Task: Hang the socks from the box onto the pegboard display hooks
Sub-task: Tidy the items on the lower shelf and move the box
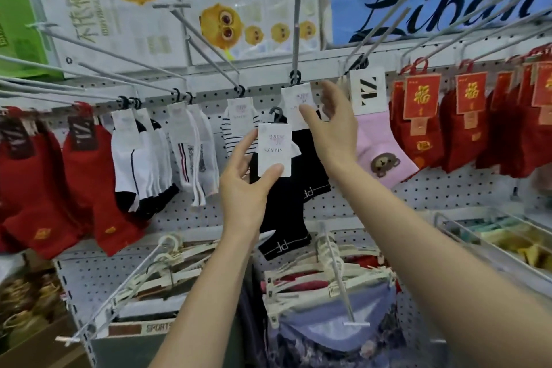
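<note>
My left hand [243, 185] pinches the white card label of a black sock pair [283, 209] with a small black hanger hook on top, holding it in front of the pegboard [343, 206]. Just above it, a second black sock pair [310, 164] hangs by its label from a long grey display hook [295, 27]. My right hand [331, 125] reaches up beside that hanging pair, its thumb touching the white label and its fingers spread and relaxed. The box is not in view.
White and striped socks [167, 155] hang on hooks to the left, red socks [74, 176] further left. A pink bear sock [379, 152] and red packaged socks [466, 128] hang to the right. Long hooks jut out overhead. Hangered garments [328, 302] hang below.
</note>
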Motion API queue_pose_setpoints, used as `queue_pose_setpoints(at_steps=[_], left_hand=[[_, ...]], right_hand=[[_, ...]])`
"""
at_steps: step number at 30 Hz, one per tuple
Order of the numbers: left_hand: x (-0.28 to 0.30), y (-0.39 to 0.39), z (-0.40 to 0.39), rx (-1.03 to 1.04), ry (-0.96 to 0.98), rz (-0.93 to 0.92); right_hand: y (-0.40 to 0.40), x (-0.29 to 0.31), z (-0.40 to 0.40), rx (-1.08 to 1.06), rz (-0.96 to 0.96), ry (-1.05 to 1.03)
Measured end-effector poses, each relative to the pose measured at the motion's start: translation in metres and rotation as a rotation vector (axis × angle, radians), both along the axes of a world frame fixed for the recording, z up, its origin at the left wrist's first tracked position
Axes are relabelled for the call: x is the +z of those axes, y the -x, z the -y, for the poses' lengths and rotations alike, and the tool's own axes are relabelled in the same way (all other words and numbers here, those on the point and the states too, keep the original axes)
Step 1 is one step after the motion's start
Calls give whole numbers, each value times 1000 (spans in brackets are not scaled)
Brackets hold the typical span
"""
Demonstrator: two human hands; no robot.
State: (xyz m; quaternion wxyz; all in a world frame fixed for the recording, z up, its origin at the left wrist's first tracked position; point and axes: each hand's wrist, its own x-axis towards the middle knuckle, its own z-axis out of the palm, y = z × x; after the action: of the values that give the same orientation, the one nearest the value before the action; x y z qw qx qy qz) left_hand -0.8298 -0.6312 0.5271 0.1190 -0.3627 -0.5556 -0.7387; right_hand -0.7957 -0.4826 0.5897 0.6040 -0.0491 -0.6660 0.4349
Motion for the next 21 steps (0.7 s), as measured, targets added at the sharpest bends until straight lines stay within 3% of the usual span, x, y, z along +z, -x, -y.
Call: queue_pose_setpoints(at_steps=[9,21], left_hand=[[40,-5,-41,-78,-39,-123],[135,8,-36,253,-65,-576]], right_hand=[[-32,-8,13,160,-89,33],[-7,30,-4,83,-76,51]])
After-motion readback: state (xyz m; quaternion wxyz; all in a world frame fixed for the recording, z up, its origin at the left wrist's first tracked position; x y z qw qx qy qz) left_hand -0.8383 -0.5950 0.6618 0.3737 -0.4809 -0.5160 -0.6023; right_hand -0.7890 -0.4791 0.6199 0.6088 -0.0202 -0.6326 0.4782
